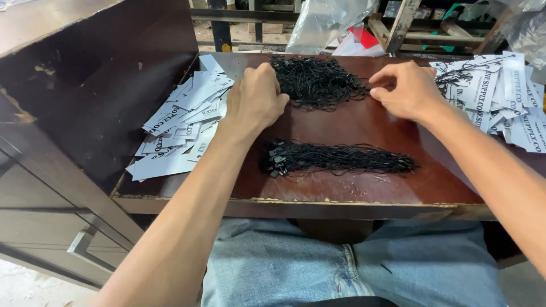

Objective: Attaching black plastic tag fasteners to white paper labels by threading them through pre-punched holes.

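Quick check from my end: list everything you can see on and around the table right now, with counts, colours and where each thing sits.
Dark brown wooden table: one, in front of the person.
Tangled heap of black string loops: one, black, far middle of the table.
Straightened bundle of black strings: one, black, near middle, lying sideways.
Pile of white printed paper tags: many, white, left side of the table.
Pile of white tags with strings attached: many, white, right side.
Clear plastic bag: one, behind the table.
Wooden frame: brown, back right.
Blue denim jeans: on the person's lap, below the table edge.
Left hand: resting at the tangled heap's left edge.
Right hand: fingers pinching at the heap's right edge.
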